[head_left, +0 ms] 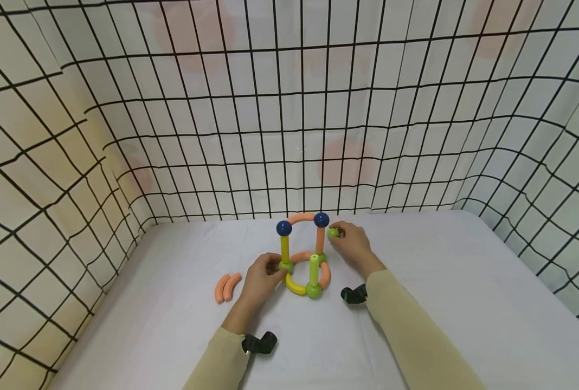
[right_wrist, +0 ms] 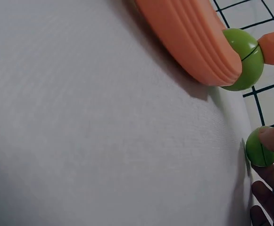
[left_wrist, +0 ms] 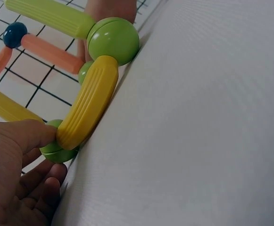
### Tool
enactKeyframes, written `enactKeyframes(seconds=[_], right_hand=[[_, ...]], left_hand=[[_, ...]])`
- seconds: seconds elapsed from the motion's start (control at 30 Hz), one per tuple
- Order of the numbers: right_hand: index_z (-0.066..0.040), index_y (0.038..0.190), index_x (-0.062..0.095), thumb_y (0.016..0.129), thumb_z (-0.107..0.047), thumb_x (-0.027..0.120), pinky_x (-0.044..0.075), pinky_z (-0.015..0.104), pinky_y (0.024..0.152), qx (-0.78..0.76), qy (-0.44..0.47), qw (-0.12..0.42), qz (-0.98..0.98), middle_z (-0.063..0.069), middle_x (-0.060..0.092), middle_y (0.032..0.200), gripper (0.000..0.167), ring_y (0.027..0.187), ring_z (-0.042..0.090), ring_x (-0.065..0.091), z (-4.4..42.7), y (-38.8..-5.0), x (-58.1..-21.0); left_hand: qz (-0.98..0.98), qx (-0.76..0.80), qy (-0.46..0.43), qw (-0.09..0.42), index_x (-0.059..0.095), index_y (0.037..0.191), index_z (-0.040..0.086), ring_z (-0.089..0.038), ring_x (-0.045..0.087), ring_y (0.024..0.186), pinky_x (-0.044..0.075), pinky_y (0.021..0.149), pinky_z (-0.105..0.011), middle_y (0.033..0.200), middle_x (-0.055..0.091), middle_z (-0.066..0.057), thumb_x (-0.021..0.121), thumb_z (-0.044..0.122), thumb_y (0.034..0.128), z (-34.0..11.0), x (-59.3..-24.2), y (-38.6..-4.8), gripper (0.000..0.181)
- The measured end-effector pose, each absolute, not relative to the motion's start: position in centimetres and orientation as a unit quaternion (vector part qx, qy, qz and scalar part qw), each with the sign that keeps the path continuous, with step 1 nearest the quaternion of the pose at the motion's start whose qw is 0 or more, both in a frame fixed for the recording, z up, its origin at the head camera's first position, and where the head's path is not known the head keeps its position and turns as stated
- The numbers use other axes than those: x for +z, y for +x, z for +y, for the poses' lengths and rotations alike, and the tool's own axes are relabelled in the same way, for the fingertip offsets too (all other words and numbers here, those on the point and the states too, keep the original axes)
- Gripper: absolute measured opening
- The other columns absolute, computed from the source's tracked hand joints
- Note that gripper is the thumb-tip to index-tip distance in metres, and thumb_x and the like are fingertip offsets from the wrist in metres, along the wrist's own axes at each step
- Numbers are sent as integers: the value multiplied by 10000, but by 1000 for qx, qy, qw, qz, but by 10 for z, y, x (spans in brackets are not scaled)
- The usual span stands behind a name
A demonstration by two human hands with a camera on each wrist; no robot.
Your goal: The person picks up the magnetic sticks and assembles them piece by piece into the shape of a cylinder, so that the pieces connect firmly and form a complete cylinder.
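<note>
A magnetic ball-and-rod frame stands upright. Its base ring joins green balls with a yellow curved rod (left_wrist: 90, 101) and orange curved rods (head_left: 325, 276). My left hand (head_left: 262, 279) pinches the left base green ball (left_wrist: 56, 153), thumb on the near side. Above that ball rises a yellow rod (head_left: 285, 250) topped by a blue ball (head_left: 284, 228). An orange upright rod (head_left: 320, 241) carries the other blue ball (head_left: 321, 219), and an orange arch joins both. A light green rod (head_left: 314, 270) stands on the front green ball (head_left: 314, 290). My right hand (head_left: 352, 242) pinches a loose green ball (right_wrist: 261, 149), apart from the frame.
Two orange curved rods (head_left: 228, 287) lie side by side to the left of my left hand. A white cloth (head_left: 465, 303) covers the table. Black wire grid panels (head_left: 299, 130) stand along the back and both sides.
</note>
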State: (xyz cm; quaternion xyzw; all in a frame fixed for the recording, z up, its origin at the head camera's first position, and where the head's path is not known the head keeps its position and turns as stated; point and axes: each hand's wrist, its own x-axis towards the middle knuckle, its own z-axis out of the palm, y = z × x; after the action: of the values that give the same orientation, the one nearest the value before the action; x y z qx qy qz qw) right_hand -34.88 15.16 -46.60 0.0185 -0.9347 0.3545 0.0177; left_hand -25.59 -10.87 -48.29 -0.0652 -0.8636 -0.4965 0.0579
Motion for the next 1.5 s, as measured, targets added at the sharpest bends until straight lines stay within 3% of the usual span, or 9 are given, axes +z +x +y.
enactKeyframes(seconds=[0.23, 0.63, 0.93, 1.1, 1.5], right_hand=[[-186, 1355, 574, 962, -350, 618, 465, 467, 993, 433, -15, 6, -901, 88, 606, 1297, 428, 1188, 287, 542, 156, -338, -467], [-158, 1349, 564, 960, -406, 632, 446, 299, 828, 493, -5, 58, -868, 92, 619, 1285, 466, 1116, 236, 527, 149, -298, -443], [-207, 1314, 586, 953, -428, 651, 436, 320, 867, 546, 28, 65, -835, 27, 611, 1228, 429, 1050, 191, 509, 144, -269, -429], [-191, 1300, 594, 946, -374, 678, 445, 299, 908, 557, 57, 80, -825, 20, 609, 1237, 407, 1063, 187, 526, 138, -255, -419], [-177, 1243, 633, 928, -225, 713, 482, 237, 851, 545, 173, 97, -815, 4, 667, 1185, 328, 993, 191, 555, 127, -238, -409]], left_hand=[[-865, -494, -69, 57, 656, 1166, 98, -175, 629, 979, 536, 860, -343, 1075, 663, -57, 742, 200, 893, -110, -483, -255, 303], [-864, -495, -69, 55, 656, 1173, 100, -165, 621, 959, 528, 843, -325, 1068, 663, -58, 733, 199, 903, -111, -483, -255, 298], [-864, -496, -69, 56, 659, 1172, 106, -165, 623, 953, 529, 837, -320, 1062, 663, -56, 733, 192, 901, -111, -483, -256, 294], [-865, -494, -69, 58, 659, 1168, 105, -159, 616, 937, 523, 830, -312, 1049, 662, -54, 736, 187, 897, -110, -484, -257, 293], [-866, -490, -72, 64, 660, 1168, 102, -154, 607, 931, 515, 828, -307, 1039, 657, -51, 738, 189, 897, -109, -483, -256, 295]])
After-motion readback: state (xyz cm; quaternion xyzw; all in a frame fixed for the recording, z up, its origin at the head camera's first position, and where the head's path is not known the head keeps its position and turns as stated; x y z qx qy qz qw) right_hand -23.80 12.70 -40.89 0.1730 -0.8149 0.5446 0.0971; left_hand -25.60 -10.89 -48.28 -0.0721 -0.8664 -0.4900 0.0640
